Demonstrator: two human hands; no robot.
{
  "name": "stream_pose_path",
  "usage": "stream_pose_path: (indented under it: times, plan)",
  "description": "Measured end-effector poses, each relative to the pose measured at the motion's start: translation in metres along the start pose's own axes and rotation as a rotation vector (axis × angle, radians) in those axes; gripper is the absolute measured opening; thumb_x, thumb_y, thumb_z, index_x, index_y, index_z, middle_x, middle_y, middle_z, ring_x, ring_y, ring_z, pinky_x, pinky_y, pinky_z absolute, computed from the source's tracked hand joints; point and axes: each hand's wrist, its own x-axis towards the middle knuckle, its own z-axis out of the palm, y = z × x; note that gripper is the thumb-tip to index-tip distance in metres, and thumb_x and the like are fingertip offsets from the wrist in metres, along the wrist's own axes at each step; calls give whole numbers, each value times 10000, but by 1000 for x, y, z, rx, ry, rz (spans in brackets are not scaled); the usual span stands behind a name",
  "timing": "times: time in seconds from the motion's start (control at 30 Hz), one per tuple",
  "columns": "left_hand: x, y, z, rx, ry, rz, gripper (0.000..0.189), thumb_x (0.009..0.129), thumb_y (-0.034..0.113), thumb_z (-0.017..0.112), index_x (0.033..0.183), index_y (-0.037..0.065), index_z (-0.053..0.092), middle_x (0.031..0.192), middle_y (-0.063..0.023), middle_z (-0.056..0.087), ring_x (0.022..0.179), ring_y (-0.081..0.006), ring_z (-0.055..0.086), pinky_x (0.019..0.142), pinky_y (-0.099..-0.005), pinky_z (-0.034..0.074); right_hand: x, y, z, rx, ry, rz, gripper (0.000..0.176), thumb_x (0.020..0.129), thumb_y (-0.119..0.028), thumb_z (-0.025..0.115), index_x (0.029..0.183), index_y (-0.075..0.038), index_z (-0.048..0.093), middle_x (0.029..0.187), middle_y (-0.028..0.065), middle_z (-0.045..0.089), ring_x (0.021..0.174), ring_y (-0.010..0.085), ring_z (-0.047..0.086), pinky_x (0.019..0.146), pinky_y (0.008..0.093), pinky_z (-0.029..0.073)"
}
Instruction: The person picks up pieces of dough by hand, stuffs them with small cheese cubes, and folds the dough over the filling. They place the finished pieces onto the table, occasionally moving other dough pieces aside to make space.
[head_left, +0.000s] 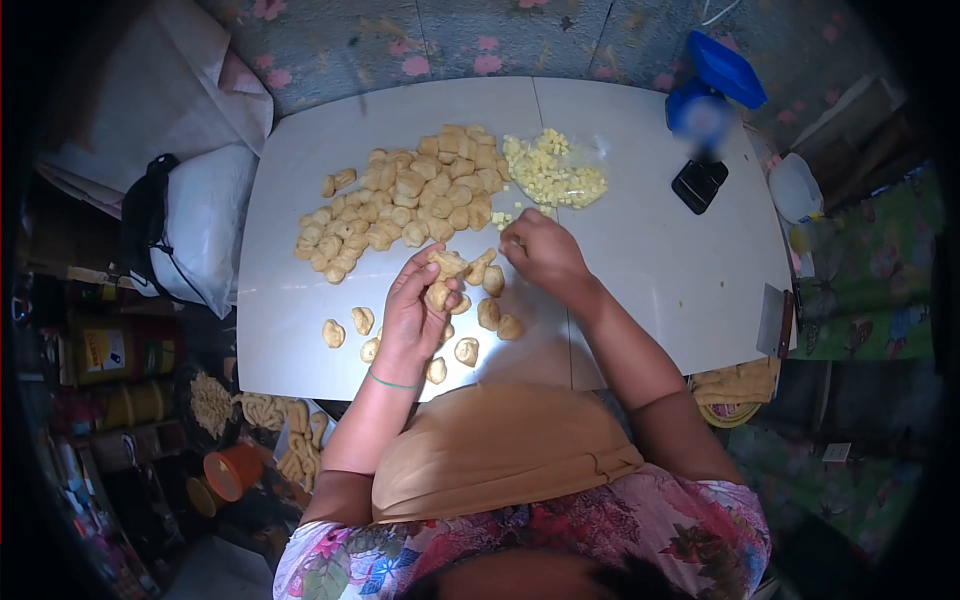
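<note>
My left hand (412,300) is closed around pieces of dough, with a flattened dough piece (447,264) at the fingertips and a rounder dough ball (437,295) lower against the fingers. My right hand (543,252) has its fingers bent together just below a few loose pale-yellow cubes (502,219); whatever is between them is hidden. Between the two hands lies an elongated dough piece (482,266). More dough balls (466,351) are scattered below my left hand. Farther back, a clear plastic bag (590,160) holds many of the small pale-yellow cubes.
A large heap of dough pieces (410,195) covers the table's back left. At the right stand a blue scale (690,105), a black object (699,186) and a broad-bladed knife (773,320) by the edge. A white sack (203,220) leans at the left edge.
</note>
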Motion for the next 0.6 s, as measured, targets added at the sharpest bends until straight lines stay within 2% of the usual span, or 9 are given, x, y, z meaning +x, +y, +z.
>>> stream_pose_path:
  times: [0.03, 0.13, 0.23, 0.33, 0.43, 0.6]
  plan:
    - [0, 0, -1, -2, -4, -7, 291, 924, 70, 501, 1202, -16, 507, 976, -135, 604, 735, -198, 606, 577, -274, 491, 8, 3, 5, -96, 28, 121, 156, 817, -207, 667, 889, -70, 681, 904, 102, 579, 853, 285, 593, 751, 385, 481]
    - [-2, 4, -4, -10, -25, -15, 293, 926, 90, 504, 1201, -13, 503, 991, -148, 610, 726, -192, 603, 574, -278, 487, 23, 13, 18, -297, -20, 145, 178, 762, -157, 670, 918, -70, 676, 886, 96, 584, 929, 272, 597, 781, 410, 489]
    - [-4, 7, -4, -21, -47, 0, 290, 925, 104, 503, 1191, -10, 499, 1012, -170, 616, 734, -194, 602, 574, -283, 484, 29, 18, 10, -270, -54, 86, 186, 764, -131, 651, 934, -57, 668, 907, 118, 603, 914, 282, 606, 784, 397, 488]
    - [-5, 9, -3, -38, -52, 0, 280, 921, 111, 503, 1176, -5, 496, 1026, -189, 616, 743, -198, 603, 577, -284, 484, 27, 11, -2, 140, 15, 249, 195, 772, -129, 620, 949, -58, 664, 915, 135, 637, 861, 295, 626, 755, 387, 493]
    - [-2, 6, -6, -55, -64, -34, 272, 918, 112, 504, 1165, -1, 496, 1029, -195, 615, 745, -202, 601, 578, -283, 484, 27, 23, 0, 226, 48, 289, 194, 774, -133, 611, 946, -56, 656, 893, 145, 661, 800, 306, 635, 718, 376, 497]
    - [2, 1, -2, -51, -84, -79, 274, 912, 111, 507, 1162, 1, 496, 1036, -191, 615, 738, -201, 595, 584, -281, 485, 26, 29, -7, 176, 2, 378, 171, 779, -118, 616, 935, -57, 655, 871, 141, 659, 770, 294, 630, 706, 382, 498]
